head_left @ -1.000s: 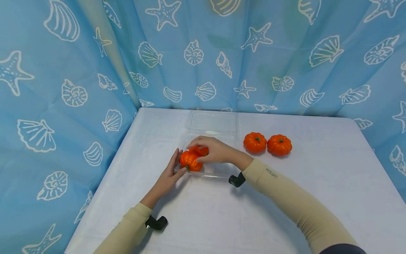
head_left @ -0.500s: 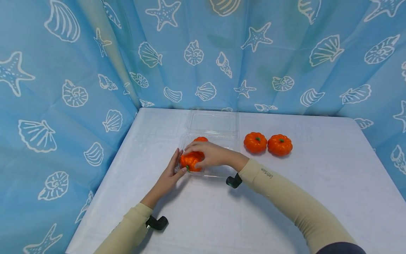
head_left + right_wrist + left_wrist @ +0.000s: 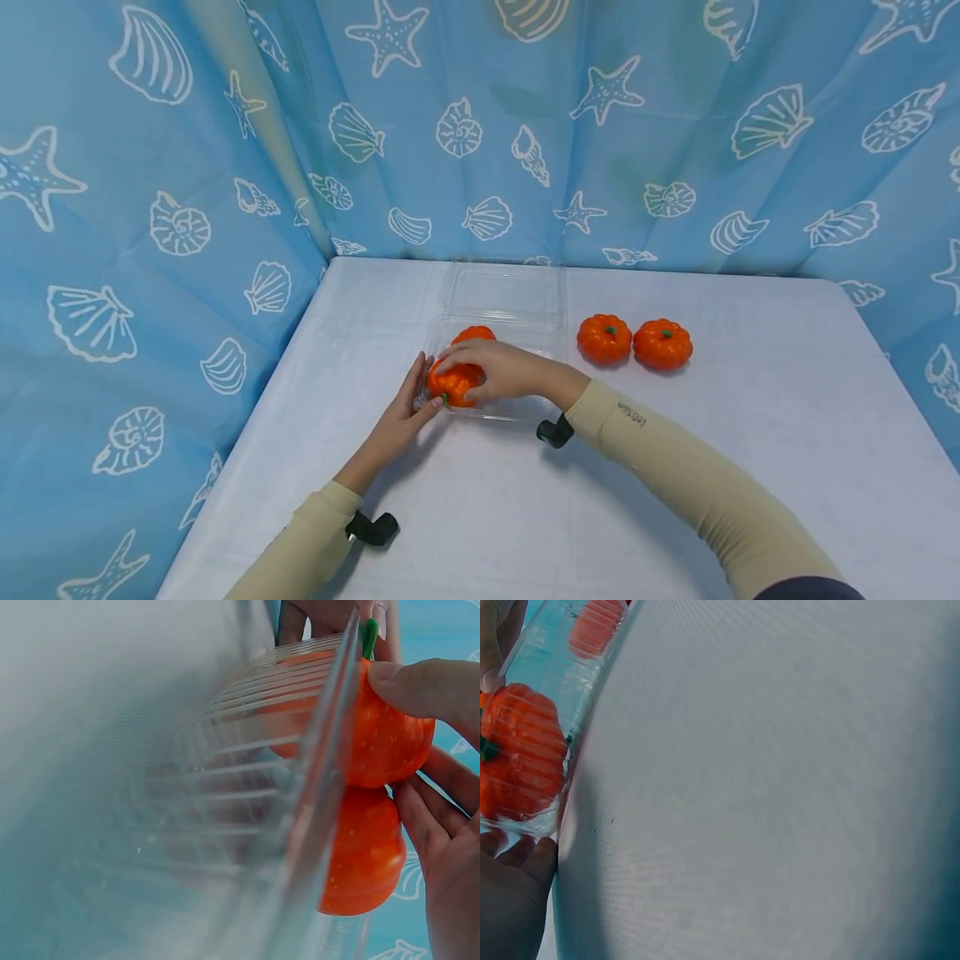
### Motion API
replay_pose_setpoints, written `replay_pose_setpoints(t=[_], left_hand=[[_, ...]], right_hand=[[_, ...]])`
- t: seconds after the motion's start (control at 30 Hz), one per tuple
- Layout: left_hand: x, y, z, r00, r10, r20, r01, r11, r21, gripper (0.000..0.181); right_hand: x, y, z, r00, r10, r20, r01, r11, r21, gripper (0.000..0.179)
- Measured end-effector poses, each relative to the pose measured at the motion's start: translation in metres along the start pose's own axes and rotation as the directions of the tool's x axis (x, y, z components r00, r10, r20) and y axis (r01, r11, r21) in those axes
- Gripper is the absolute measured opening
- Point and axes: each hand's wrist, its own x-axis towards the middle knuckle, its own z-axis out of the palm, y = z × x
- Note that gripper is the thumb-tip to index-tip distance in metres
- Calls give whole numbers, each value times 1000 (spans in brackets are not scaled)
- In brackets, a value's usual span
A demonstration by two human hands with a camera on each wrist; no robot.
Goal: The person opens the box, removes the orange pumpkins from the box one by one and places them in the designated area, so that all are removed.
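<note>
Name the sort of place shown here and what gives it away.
Probably a makeshift recording setup: a white-covered table, a blue seashell-patterned curtain hanging behind and to its left, and black wrist-worn devices.

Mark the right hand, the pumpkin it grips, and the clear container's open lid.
Right hand point(image 3: 504, 369): head view, back of the hand.
Gripped pumpkin point(image 3: 452, 386): head view, its orange side.
Open lid point(image 3: 504, 292): head view, its flat panel.
</note>
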Motion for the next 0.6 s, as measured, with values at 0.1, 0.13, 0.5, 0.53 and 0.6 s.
replay_pose_setpoints(t=[0.1, 0.13, 0.5, 0.53, 0.6], left_hand=[[0, 0, 1, 1000, 5, 3, -5, 1000, -4, 83], [0, 0, 1, 1000, 8, 2, -8, 1000, -7, 83], [0, -2, 0, 1000, 4, 8, -4, 1000, -21, 82], [0, -2, 0, 1000, 4, 8, -4, 1000, -25, 82], [0, -2, 0, 1000, 1, 7, 0, 1000, -29, 82]], right_hand=[[-2, 1, 1, 1000, -6, -14, 6, 1000, -6, 49], [-2, 1, 0, 1000, -7, -19, 6, 1000, -7, 49], [-7, 1, -2, 998, -40, -42, 40, 999, 2, 38], [-7, 1, -2, 998, -39, -45, 39, 999, 3, 37], [-8, 2, -3, 998, -35, -54, 35, 999, 1, 35]])
